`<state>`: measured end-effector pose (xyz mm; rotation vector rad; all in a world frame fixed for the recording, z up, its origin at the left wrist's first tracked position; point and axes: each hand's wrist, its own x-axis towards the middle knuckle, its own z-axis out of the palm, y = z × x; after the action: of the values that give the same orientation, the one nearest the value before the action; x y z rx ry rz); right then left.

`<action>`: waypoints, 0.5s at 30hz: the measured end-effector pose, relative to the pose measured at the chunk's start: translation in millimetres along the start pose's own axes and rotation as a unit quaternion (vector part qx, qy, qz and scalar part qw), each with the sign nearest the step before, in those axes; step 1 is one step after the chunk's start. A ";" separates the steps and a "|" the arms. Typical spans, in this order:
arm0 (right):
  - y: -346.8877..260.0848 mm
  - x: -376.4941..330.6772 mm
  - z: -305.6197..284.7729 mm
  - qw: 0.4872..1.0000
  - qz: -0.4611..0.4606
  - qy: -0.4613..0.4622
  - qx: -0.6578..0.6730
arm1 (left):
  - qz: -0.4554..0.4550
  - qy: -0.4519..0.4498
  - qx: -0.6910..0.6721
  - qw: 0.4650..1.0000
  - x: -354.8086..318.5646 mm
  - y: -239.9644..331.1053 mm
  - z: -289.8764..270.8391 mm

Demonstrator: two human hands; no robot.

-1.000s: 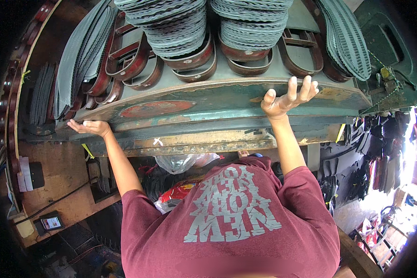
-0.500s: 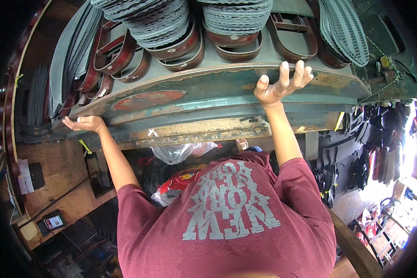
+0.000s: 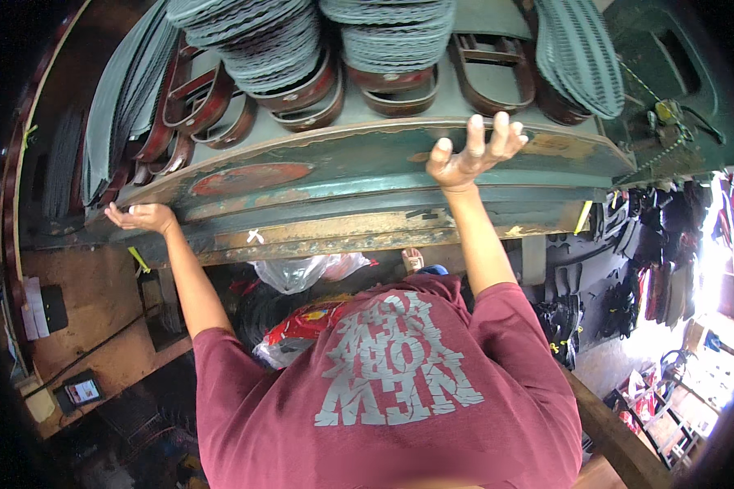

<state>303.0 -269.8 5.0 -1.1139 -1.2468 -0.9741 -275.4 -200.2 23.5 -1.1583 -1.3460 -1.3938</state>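
A worn green metal press table (image 3: 359,175) runs across the view. My right hand (image 3: 469,151) rests on its front edge with fingers spread, holding nothing. My left hand (image 3: 143,218) lies palm up against the underside of the table's left end, fingers loosely apart. Stacks of grey ribbed shoe soles (image 3: 273,33) and brown oval metal cutting dies (image 3: 306,90) lie on the table just beyond my right hand. More grey soles (image 3: 579,53) lean at the right.
Grey sole sheets (image 3: 118,122) stand on edge at the left. Plastic bags (image 3: 298,273) sit under the table by my feet. A wooden shelf (image 3: 81,326) with a small device lies lower left. Dark footwear parts (image 3: 628,277) pile at the right.
My right hand has slid up along the table's front edge and now grips its rim. The view has moved closer to the table. My left hand stays under the left end.
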 end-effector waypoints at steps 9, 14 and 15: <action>-6.5 5.1 -1.4 0.999 0.024 -0.028 0.018 | -0.085 -0.123 0.012 0.989 14.1 -2.3 -23.9; -24.1 19.7 -51.5 0.968 0.138 -0.176 0.113 | -0.195 -0.145 -0.184 0.952 6.1 36.0 -76.5; -25.6 18.1 -70.7 0.948 0.174 -0.200 0.177 | -0.211 -0.131 -0.227 0.942 -12.3 55.9 -94.0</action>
<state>294.5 -343.7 26.4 -1.2218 -1.4158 -0.2463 -223.6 -297.3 23.9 -1.4508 -1.5727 -1.9922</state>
